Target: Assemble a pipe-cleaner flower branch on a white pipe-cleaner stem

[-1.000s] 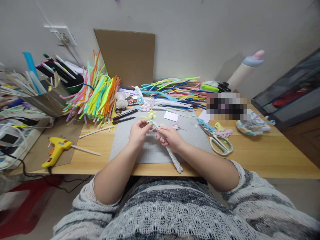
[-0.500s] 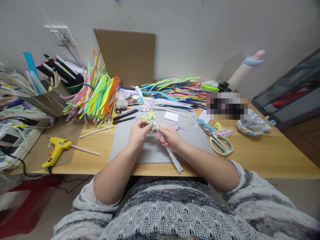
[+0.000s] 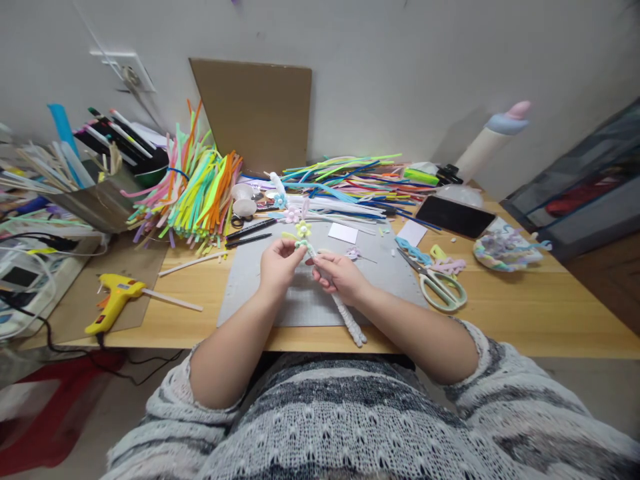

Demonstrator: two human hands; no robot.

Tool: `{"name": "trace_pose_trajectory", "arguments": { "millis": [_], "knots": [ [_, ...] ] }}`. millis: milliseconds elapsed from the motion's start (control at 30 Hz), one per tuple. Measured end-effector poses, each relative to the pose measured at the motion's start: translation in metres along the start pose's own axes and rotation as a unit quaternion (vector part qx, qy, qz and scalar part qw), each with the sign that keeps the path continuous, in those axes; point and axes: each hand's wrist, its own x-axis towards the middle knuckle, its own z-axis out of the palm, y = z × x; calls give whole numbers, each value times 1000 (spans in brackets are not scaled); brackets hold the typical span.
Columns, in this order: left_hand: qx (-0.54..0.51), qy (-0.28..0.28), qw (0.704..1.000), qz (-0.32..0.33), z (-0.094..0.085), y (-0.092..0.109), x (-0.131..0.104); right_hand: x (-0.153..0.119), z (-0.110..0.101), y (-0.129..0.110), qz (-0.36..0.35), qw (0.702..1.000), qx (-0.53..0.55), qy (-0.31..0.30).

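Observation:
A white pipe-cleaner stem (image 3: 349,321) slants between my hands over the grey cutting mat (image 3: 250,293). Its thick wrapped lower end points towards me. Along its far end sit small pipe-cleaner flowers: a yellow one (image 3: 303,230), a pink one (image 3: 293,214) and a blue one (image 3: 279,200), with a curled white tip beyond. My left hand (image 3: 278,265) is closed, pinching the stem just below the yellow flower. My right hand (image 3: 343,275) wraps round the white stem lower down. The fingertips partly hide the stem between them.
Bundled coloured pipe cleaners (image 3: 200,193) and loose ones (image 3: 345,180) lie at the back. Scissors (image 3: 444,289), a phone (image 3: 455,216) and a pastel bowl-shaped piece (image 3: 510,250) are at right. A yellow glue gun (image 3: 117,300) with its cord lies left, near black pens (image 3: 250,230).
Both hands stay in nearly the same place on the stem. The fingers shift only slightly.

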Motion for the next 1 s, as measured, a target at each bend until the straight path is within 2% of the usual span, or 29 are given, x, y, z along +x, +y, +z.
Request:
{"name": "trace_pose_trajectory", "arguments": {
  "millis": [433,633,867,1000],
  "knots": [
    [-38,19,999,-26,4,-4,0,2,0,4,-7,1000,-6,4],
    [-94,-16,993,-72,4,-8,2,1,0,2,-11,1000,-10,22],
    [-137,-13,984,-110,5,-7,3,2,0,1,-18,999,-12,30],
    [-137,-48,982,-117,6,-9,1,1,-1,2,-19,999,-18,38]
  ]
}}
